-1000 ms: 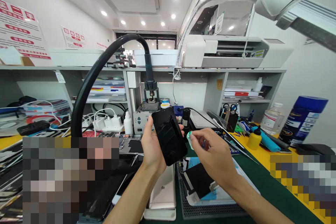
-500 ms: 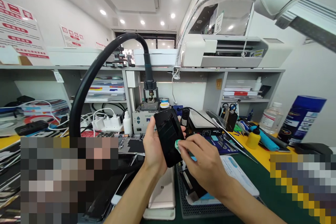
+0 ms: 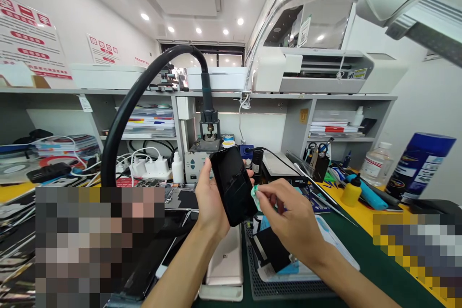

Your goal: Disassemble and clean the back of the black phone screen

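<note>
Holding a black phone [image 3: 233, 190] in left hand [image 3: 209, 204], pinching pale-green wad [image 3: 255, 196] in right hand [image 3: 294, 219]

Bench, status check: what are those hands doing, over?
Left hand: holding black smartphone, glossy face toward camera. Right hand: pinching green wad by the smartphone's right edge, contact unclear. Nothing seen blocking between them.

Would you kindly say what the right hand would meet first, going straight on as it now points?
Most likely the black phone in the left hand: the right hand points at its edge, with the small green piece it pinches leading. Depth is unclear; they may already touch.
</note>
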A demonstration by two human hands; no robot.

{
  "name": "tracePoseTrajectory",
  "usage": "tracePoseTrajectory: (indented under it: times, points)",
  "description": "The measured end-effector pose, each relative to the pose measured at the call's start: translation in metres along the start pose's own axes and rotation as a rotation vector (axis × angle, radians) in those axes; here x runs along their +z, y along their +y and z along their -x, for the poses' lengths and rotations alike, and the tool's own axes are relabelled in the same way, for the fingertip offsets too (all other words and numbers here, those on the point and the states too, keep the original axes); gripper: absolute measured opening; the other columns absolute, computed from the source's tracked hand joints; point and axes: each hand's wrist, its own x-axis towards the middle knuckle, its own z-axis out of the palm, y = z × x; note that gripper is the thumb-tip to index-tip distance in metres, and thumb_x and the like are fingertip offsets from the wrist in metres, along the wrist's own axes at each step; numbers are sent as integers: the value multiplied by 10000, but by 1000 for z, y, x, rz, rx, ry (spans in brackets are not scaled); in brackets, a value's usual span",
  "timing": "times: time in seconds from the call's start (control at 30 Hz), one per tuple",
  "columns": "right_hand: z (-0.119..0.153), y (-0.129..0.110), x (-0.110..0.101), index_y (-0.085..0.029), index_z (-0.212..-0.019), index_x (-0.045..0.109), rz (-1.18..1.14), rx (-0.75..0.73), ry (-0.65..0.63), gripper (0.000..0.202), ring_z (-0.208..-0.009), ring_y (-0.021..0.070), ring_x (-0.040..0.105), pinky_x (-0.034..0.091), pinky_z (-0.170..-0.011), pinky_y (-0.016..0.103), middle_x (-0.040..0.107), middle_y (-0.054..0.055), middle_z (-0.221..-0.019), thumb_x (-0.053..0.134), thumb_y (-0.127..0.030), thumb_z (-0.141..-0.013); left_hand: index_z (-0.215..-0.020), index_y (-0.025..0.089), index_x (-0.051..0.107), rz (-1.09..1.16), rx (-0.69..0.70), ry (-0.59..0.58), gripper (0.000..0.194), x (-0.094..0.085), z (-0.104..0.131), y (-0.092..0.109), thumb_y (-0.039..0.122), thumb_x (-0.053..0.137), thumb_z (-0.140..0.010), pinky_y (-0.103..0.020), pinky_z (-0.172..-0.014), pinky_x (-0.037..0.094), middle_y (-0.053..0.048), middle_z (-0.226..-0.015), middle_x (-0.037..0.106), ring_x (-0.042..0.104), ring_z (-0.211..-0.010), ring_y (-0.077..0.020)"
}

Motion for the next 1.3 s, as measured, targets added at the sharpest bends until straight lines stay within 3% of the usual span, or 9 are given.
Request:
tracePoseTrajectory:
  times: [0.3, 0.6, 0.77, 1.1, 1.3]
  points:
    - [14, -12, 21, -156, -955, 716, 5, -171, -72, 148, -738, 185, 612, 486, -673, 307, 647, 76, -812, 581, -102, -927, -1059, 75, 737, -59, -1, 25, 660, 1, 1, -8, 634, 426, -895, -389, -700, 592, -170, -887, 770, 729, -826, -315]
    - [0, 12, 0, -161, -867, 687, 53, 31, 23, 130, -643, 164, 534, 420, -608, 303, 580, 29, -732, 581, -104, -917, -1017, 86, 744, -40, -6, 5, 654, 2, 3, -1, 655, 455, -873, -338, -687, 580, -158, -866, 767, 724, -773, -273]
    - [-6, 10, -7, -174, -871, 679, 17, 108, 82, 98, -595, 140, 514, 429, -564, 270, 567, 5, -715, 611, -125, -921, -1012, 92, 745, -27, -6, -17, 640, 2, 2, 0, 648, 462, -873, -346, -697, 583, -156, -863, 769, 726, -751, -268]
    - [15, -19, 24, -151, -951, 737, -45, -177, -66, 154, -708, 176, 615, 496, -638, 291, 661, 74, -795, 591, -110, -923, -1025, 93, 751, -44, -6, 15, 628, 0, 1, -10, 626, 447, -893, -373, -729, 588, -147, -860, 778, 736, -811, -297]
    - [8, 1, 14, -136, -943, 716, 31, -100, -2, 159, -735, 192, 599, 472, -668, 320, 640, 82, -796, 562, -95, -938, -1066, 84, 738, -34, -21, 13, 663, 1, 2, -4, 643, 432, -885, -386, -713, 592, -168, -900, 772, 731, -828, -310]
